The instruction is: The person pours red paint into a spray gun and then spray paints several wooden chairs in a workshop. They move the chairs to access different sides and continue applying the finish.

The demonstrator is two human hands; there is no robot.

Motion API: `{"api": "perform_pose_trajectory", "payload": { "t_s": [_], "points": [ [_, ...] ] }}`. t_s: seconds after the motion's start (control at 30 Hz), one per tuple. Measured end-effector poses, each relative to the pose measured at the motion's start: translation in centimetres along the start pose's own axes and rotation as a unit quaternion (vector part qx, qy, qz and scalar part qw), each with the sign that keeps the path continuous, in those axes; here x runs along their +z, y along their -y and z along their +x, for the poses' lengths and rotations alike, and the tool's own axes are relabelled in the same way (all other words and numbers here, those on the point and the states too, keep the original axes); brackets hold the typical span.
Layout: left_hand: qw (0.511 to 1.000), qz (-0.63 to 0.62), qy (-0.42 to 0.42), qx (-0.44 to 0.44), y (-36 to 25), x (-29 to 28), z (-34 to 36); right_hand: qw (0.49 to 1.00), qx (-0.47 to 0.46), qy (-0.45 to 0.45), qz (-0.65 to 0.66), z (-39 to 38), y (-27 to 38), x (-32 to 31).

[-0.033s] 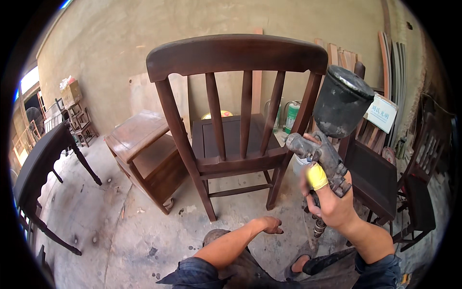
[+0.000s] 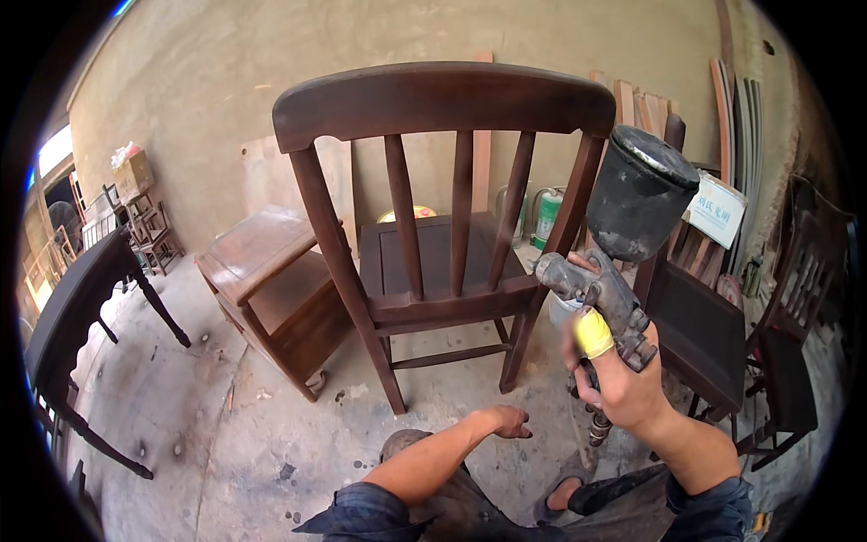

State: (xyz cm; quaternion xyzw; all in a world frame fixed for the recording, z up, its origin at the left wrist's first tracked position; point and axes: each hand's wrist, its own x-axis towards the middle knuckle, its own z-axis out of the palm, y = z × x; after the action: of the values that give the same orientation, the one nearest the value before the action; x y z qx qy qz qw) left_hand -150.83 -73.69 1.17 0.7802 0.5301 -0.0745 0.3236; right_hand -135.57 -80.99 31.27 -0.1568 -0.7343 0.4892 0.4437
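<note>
My right hand (image 2: 623,388) is wrapped around a dark, paint-caked spray gun (image 2: 601,294). Yellow tape (image 2: 593,332) covers one of its fingers. A black lidded paint cup (image 2: 643,194) sits tilted on top of the gun. The nozzle points left, close to the right rear post of a dark brown wooden chair (image 2: 442,99). This chair stands with its slatted back toward me. My left hand (image 2: 510,422) hangs loosely by my knee below the chair, its fingers slightly bent with nothing visible in them.
A brown wooden cabinet (image 2: 271,244) stands left of the chair, and a dark carved table (image 2: 81,289) farther left. More dark chairs (image 2: 695,307) stand at the right. Green fire extinguishers (image 2: 546,219) and leaning boards (image 2: 646,113) line the wall.
</note>
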Motion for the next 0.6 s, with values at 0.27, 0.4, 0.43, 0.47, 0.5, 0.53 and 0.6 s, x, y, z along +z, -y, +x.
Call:
{"api": "perform_pose_trajectory", "payload": {
  "t_s": [0.27, 0.4, 0.43, 0.47, 0.5, 0.53, 0.6],
  "points": [
    [0.999, 0.002, -0.038, 0.023, 0.2, 1.0, 0.8, 0.995, 0.048, -0.079, 0.036, 1.2, 1.2, -0.4],
    [1.0, 0.005, 0.003, 0.013, -0.7, 0.1, 0.9, 0.994, 0.054, -0.089, 0.04, 0.9, -0.8, -0.1],
    [1.0, 0.003, 0.001, 0.013, -0.8, -0.1, 0.6, 0.993, 0.076, -0.085, 0.042, 0.6, -0.8, 0.0],
    [1.0, 0.002, 0.0, 0.013, -0.9, -0.3, 0.4, 0.991, 0.099, -0.081, 0.044, 0.3, -0.8, 0.1],
    [1.0, 0.004, 0.007, 0.008, -1.0, -0.4, 0.2, 0.99, 0.104, -0.079, 0.043, 0.1, -0.9, 0.2],
    [1.0, 0.005, 0.012, 0.005, -1.4, -0.9, -0.2, 0.99, 0.11, -0.076, 0.041, 0.0, -0.9, 0.3],
    [1.0, 0.006, 0.013, 0.005, -1.5, -1.0, -0.2, 0.993, 0.086, -0.074, 0.03, 0.0, -1.4, 0.3]
  ]
}}
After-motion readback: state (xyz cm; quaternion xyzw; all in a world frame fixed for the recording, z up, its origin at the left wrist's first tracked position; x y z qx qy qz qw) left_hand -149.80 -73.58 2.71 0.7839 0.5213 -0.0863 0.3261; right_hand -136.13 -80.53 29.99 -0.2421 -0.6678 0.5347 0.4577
